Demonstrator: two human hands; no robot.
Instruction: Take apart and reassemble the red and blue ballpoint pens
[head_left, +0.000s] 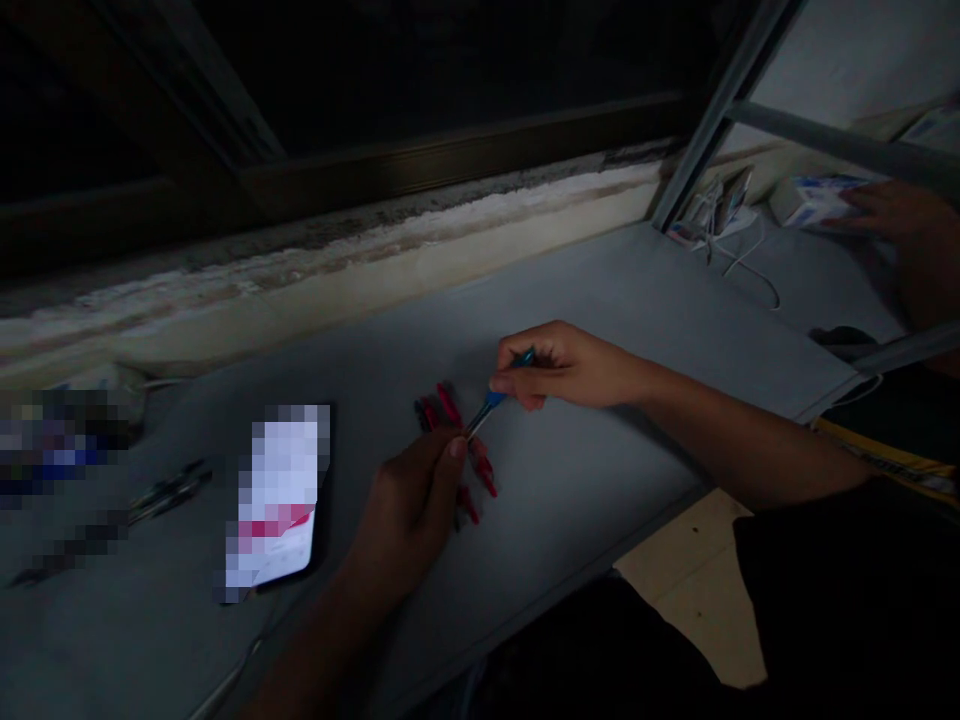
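My right hand (559,365) is closed around a blue pen (496,396), pinching its upper end. My left hand (411,500) is closed too, its fingertips gripping the pen's silvery tip end near the middle of the grey table (615,300). Several red pen parts (480,465) lie on the table right under and beside my left hand, partly hidden by it. The scene is dim.
A lit phone (279,495) lies left of my left hand. Dark pens (169,490) lie further left. At the far right another person's hand (892,215) rests by a small box (814,195), with a white cable (742,265) nearby. The table's front edge runs diagonally.
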